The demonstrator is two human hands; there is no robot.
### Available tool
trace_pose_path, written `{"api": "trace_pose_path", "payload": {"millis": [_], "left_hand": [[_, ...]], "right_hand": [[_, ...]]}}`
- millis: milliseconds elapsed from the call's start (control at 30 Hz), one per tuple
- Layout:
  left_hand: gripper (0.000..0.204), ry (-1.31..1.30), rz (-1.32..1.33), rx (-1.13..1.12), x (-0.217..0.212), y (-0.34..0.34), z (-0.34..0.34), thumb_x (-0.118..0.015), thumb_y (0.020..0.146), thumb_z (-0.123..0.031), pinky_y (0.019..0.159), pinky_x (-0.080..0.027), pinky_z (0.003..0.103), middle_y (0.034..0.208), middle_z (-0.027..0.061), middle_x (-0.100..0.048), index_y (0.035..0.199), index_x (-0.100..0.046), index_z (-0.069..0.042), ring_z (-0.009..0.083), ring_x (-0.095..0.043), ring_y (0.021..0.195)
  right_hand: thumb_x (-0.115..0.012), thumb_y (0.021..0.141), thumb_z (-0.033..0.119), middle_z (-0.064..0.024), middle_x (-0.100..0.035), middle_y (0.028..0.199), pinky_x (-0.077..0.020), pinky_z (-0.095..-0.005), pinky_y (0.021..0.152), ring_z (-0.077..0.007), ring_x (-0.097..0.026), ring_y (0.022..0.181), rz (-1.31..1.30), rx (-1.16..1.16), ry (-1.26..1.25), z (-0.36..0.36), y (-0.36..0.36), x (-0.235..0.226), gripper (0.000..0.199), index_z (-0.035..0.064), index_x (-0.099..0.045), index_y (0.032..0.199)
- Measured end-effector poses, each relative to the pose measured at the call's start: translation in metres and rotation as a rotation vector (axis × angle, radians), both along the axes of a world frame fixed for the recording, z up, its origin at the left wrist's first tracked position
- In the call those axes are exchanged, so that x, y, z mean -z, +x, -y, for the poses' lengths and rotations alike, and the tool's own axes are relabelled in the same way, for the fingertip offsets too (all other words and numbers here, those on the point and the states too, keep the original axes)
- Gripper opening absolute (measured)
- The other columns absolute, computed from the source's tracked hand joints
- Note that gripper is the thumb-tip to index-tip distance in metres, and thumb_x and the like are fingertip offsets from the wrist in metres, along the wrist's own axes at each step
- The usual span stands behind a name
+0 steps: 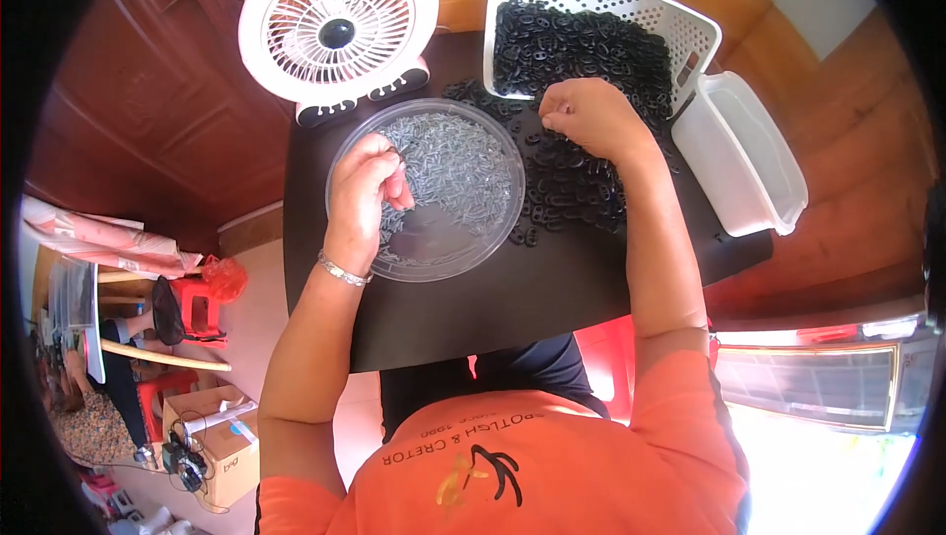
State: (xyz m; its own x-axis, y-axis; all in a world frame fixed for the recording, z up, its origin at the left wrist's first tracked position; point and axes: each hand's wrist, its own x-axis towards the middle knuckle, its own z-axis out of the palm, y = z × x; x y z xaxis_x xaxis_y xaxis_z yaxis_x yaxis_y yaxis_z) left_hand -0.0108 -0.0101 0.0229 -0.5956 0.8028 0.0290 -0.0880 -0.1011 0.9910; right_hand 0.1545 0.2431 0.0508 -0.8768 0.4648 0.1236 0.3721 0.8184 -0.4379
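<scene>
My left hand [363, 190] is closed over the left side of a round clear plastic tub [419, 264]. A small dark piece [396, 154] shows between its thumb and fingers; its shape is too small to tell. Many short, thin, silvery-clear pieces [463, 166] lie in the tub. Further right, my right hand [594, 116] is pinched just above a loose pile of small black looped plastic pieces [572, 185], near the front of a white basket. Anything between those fingertips is hidden.
The white perforated basket [695, 33] holds more black pieces. Right of it leans a translucent white bin [729, 170]. A white fan [340, 33] stands behind the tub on the dark table [414, 323]. Another person [99, 397] sits at far left near a cardboard box [222, 456].
</scene>
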Motion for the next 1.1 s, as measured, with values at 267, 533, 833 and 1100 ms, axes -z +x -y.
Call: {"api": "trace_pose_path", "payload": {"millis": [267,533,833,1100], "left_hand": [[0.014,-0.021,0.019,0.018,-0.001,0.003,-0.001,-0.048,0.086,-0.016,0.053,-0.042,0.027,0.06,0.0032,-0.048,0.075,-0.048,-0.007,0.0165,-0.054,0.053],[0.015,-0.036,0.035,0.012,0.002,0.004,-0.003,-0.048,0.088,-0.015,0.054,-0.043,0.026,0.062,0.0035,-0.051,0.076,-0.048,-0.007,0.0157,-0.056,0.054],[0.015,0.091,0.101,0.099,-0.002,0.01,-0.001,-0.048,0.09,-0.019,0.06,-0.045,0.028,0.067,0.007,-0.056,0.081,-0.048,-0.006,0.0181,-0.058,0.061],[0.018,0.31,0.273,0.218,0.001,0.015,-0.003,-0.048,0.09,-0.021,0.064,-0.045,0.032,0.068,0.0088,-0.054,0.084,-0.048,-0.004,0.0235,-0.057,0.065]], "right_hand": [[-0.067,0.072,0.017,-0.0131,-0.069,0.085,-0.0513,-0.0422,0.076,-0.0327,-0.066,0.085,0.189,-0.032,0.077,-0.003,-0.015,0.033,0.017,0.0133,-0.07,0.088],[-0.065,0.074,0.016,-0.0173,-0.068,0.089,-0.0504,-0.0449,0.078,-0.037,-0.064,0.089,0.257,0.001,0.117,0.003,-0.02,0.029,0.018,0.0062,-0.067,0.089],[-0.066,0.081,0.0,-0.0075,-0.066,0.084,-0.0504,-0.0295,0.072,-0.0162,-0.062,0.078,-0.339,-0.162,-0.654,0.027,-0.033,0.029,0.015,0.0006,-0.064,0.097],[-0.065,0.088,0.0,-0.0034,-0.065,0.086,-0.0497,-0.0244,0.072,-0.0095,-0.059,0.076,-0.499,-0.434,-1.298,0.092,-0.047,0.03,0.013,-0.0008,-0.064,0.101]]}}
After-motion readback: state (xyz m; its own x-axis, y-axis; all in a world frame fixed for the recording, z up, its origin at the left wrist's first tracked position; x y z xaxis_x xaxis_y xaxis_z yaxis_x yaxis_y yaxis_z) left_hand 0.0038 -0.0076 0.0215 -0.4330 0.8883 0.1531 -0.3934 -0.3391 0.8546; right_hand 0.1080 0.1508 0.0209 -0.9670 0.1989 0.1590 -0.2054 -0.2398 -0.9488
